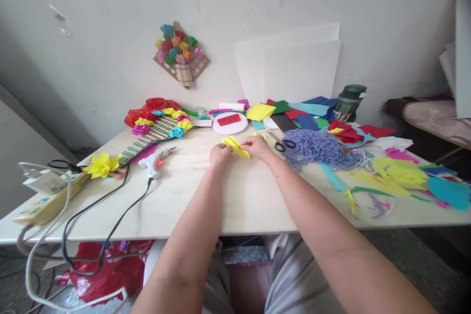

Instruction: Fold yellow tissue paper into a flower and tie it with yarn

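Observation:
A folded piece of yellow paper lies between my two hands at the middle of the pale table. My left hand pinches its left end with the fingers closed. My right hand pinches its right end, fingers curled round the paper. Both forearms reach forward from the table's near edge. Black-handled scissors lie just right of my right hand.
A white glue gun with a black cord lies to the left, near a power strip. A striped stick craft with paper flowers, purple yarn, coloured paper sheets, paper scraps and a green jar surround the work spot.

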`<action>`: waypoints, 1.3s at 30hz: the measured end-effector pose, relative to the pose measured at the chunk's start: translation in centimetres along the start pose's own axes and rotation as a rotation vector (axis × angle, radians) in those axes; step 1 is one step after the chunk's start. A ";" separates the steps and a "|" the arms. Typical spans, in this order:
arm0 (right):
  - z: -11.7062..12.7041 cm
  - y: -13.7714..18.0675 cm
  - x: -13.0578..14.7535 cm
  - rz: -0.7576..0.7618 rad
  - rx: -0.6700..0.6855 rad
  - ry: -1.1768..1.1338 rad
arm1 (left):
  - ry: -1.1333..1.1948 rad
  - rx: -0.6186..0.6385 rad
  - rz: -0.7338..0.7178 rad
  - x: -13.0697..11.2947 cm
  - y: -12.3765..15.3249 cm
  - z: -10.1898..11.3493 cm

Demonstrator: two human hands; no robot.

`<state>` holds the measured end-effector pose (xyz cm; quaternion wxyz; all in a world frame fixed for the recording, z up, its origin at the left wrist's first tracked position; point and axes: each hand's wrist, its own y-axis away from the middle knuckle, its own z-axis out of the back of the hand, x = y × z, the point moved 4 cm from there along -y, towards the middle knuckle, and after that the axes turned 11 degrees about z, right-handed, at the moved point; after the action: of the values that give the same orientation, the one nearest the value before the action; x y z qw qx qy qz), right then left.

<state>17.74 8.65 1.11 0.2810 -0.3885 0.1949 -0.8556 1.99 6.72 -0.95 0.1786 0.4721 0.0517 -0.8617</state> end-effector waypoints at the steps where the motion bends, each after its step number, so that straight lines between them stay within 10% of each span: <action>1: 0.0 0.0 0.1 -0.003 0.007 0.020 | 0.002 0.005 -0.002 0.0 0.0 0.0; 39: -0.3 0.3 1.3 -0.019 0.092 0.169 | 0.041 0.059 -0.060 -0.3 0.3 -0.2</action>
<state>16.88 7.60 1.48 0.2731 -0.3032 0.1746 -0.8961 2.40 6.61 -0.76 0.1377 0.4929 0.0438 -0.8580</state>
